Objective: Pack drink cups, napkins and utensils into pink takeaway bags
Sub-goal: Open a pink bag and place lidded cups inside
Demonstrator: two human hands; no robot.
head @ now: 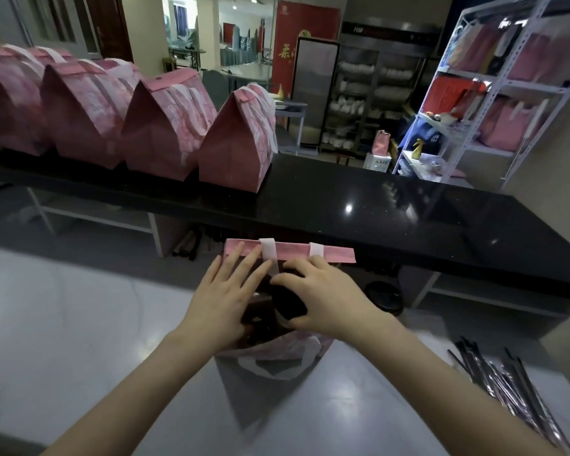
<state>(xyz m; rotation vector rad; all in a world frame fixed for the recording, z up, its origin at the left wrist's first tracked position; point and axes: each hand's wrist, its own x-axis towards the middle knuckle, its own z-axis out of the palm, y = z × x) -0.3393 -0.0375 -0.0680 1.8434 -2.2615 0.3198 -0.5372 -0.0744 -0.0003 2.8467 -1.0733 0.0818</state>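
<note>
Closest to me, on the white table (79, 340), stands the open pink bag (336, 255). My left hand (221, 301) rests flat-fingered against its far flap. My right hand (323, 297) curls round a dark cup (290, 302) in the bag's mouth. Wrapped utensils (507, 386) lie to the right, and closed bags (234, 143) line the black counter (375, 209).

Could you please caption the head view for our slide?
Left hand rests on an open pink bag, right hand grips a dark cup in it; four closed bags line the counter.
</note>
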